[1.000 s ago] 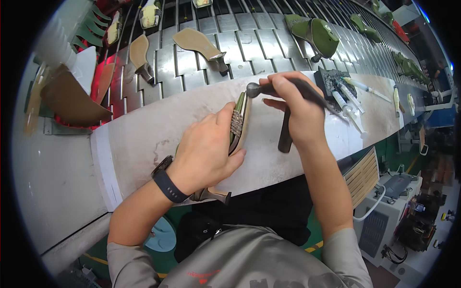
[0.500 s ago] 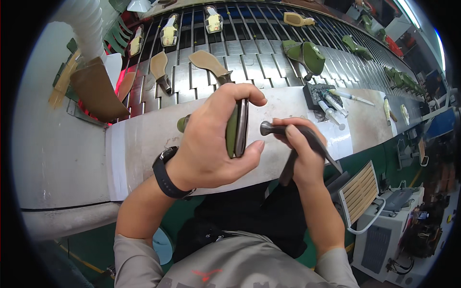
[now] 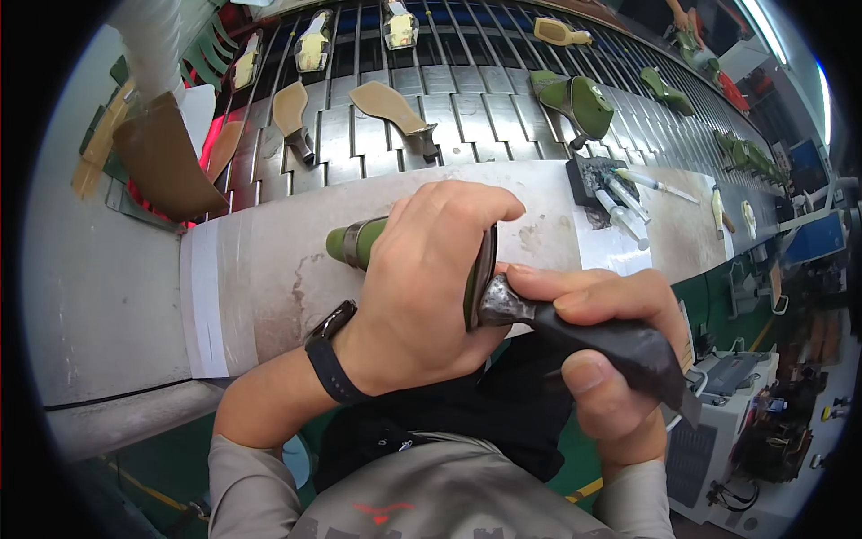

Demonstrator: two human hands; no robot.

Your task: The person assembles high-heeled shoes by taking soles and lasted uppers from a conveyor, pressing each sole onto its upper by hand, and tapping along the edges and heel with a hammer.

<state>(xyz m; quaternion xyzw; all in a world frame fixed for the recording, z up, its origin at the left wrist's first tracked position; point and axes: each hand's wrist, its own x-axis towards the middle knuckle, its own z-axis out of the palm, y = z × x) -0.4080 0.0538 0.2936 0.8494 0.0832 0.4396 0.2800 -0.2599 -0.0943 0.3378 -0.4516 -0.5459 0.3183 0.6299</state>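
My left hand (image 3: 422, 292) is wrapped around a green shoe last (image 3: 341, 242), holding it above the near bench. A dark brown strap (image 3: 362, 241) crosses the last near its toe, and a dark brown edge shows at its other end, by my fingers. My right hand (image 3: 628, 337) grips a dark metal shoemaker's hammer (image 3: 507, 301) close to its head. The round hammer face rests against or very near that dark edge; I cannot tell whether they touch. My left palm hides the middle of the last.
Beyond the bench (image 3: 269, 234), a slatted metal conveyor (image 3: 467, 117) carries tan heeled soles (image 3: 391, 106) and a green last (image 3: 588, 108). Syringes (image 3: 622, 216) lean on a dark block (image 3: 588, 182) at right. A brown curved sheet (image 3: 166, 157) stands at left under a white hose (image 3: 148, 49).
The hammer has come left and up close to the view, reaching the edge of the shoe last. My left hand has shifted slightly right and down, uncovering the strapped toe.
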